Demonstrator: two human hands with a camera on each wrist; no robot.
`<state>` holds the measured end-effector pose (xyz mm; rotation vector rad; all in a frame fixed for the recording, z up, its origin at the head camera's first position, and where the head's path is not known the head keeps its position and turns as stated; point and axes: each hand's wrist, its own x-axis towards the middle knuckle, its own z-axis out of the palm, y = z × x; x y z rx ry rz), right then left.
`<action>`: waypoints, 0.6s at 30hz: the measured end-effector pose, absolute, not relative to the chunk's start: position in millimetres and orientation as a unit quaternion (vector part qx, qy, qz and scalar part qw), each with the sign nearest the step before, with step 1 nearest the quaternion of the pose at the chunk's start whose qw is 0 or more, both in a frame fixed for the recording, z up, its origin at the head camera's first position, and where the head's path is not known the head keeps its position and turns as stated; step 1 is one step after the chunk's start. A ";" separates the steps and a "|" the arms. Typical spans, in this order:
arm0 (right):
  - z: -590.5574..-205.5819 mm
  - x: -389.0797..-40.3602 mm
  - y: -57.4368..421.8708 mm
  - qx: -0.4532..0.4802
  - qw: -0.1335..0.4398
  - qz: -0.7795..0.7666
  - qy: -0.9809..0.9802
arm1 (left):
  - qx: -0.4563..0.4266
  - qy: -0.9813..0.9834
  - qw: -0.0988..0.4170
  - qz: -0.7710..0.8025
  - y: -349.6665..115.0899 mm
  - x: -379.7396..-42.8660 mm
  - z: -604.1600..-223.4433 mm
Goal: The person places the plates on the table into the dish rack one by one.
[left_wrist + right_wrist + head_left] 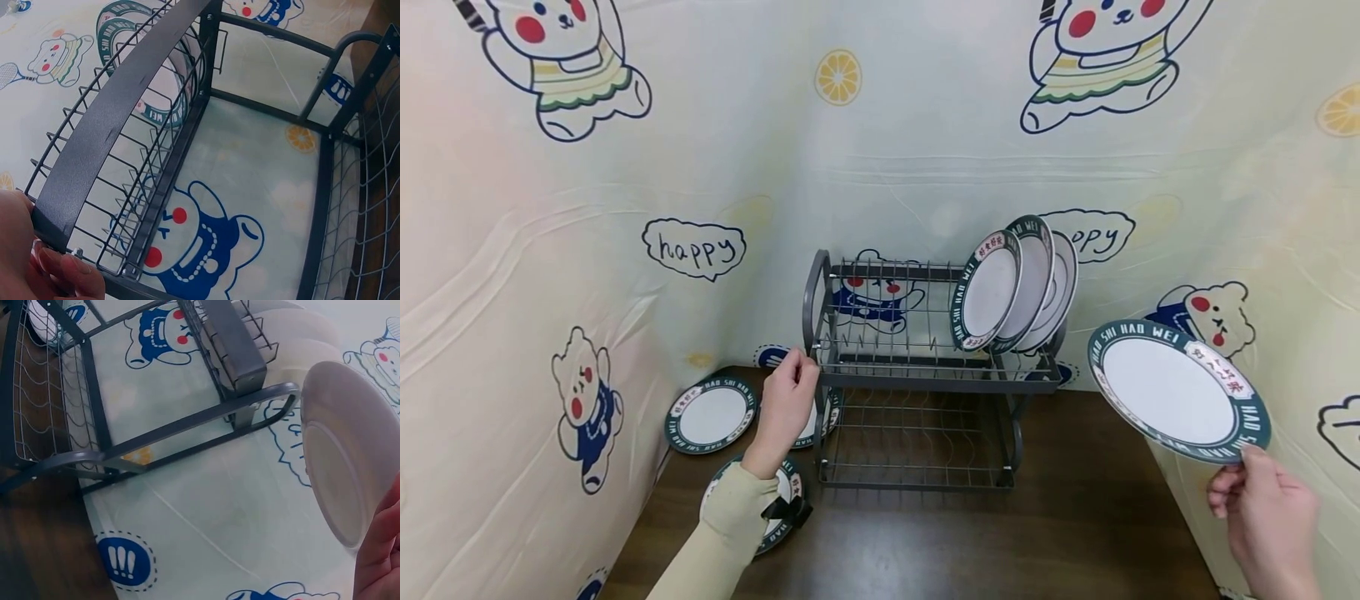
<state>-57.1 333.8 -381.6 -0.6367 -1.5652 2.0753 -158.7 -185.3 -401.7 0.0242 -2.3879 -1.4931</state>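
My right hand (1270,517) pinches the lower edge of a white plate (1168,392) with a green lettered rim, held up in the air to the right of the rack. The plate's white underside (337,462) faces the right wrist camera. My left hand (790,396) grips the front left corner of the dark two-tier dish rack (925,383); its fingers (69,272) curl round the frame in the left wrist view. Several similar plates, the front one (988,292) showing its face, stand on edge at the right end of the upper tier.
More plates lie on the brown table at the left: one plate (711,415) near the wall cloth, one beside the rack, partly hidden, and another plate (790,492) behind my left forearm. Printed cloth (775,167) hangs behind and on both sides. The lower tier (917,442) holds no plates.
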 end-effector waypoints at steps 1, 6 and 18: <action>-379.9 -56.7 333.9 -0.229 0.229 0.758 -0.566 | 0.009 -0.836 0.161 -0.524 -185.6 -158.6 -401.5; -370.0 -54.8 333.5 -0.232 0.231 0.757 -0.566 | 0.007 -0.838 0.162 -0.522 -185.8 -158.2 -401.2; -347.1 -52.2 331.8 -0.199 0.248 0.741 -0.591 | 0.005 -0.839 0.163 -0.520 -186.4 -158.5 -402.1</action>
